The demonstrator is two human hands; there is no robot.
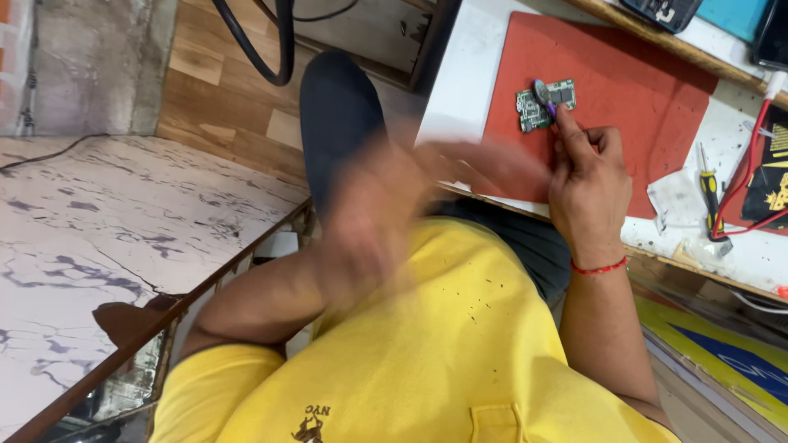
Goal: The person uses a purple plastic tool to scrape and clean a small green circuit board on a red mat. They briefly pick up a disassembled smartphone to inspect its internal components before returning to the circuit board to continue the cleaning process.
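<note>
Head view only, so everything is seen from above looking down. The right hand (pixel 589 184) is rested on the red mat (pixel 640 90) on the counter (pixel 460 74), and a small purple-tipped tool (pixel 545 97) is pinched in its grip, fingers closed around the shaft. The tool tip is laid right on the green circuit board (pixel 543 104), which is found just beyond the fingertips, up and to the left of the grip, touching it. The board's long axis is run roughly left to right across the mat. The left hand (pixel 373 205) is smeared by motion blur, well apart from the board, so whether its grip is closed or apart can't be told. A yellow-handled screwdriver (pixel 710 197) is left off to the right of the grip, untouched. No containers can be made out.
</note>
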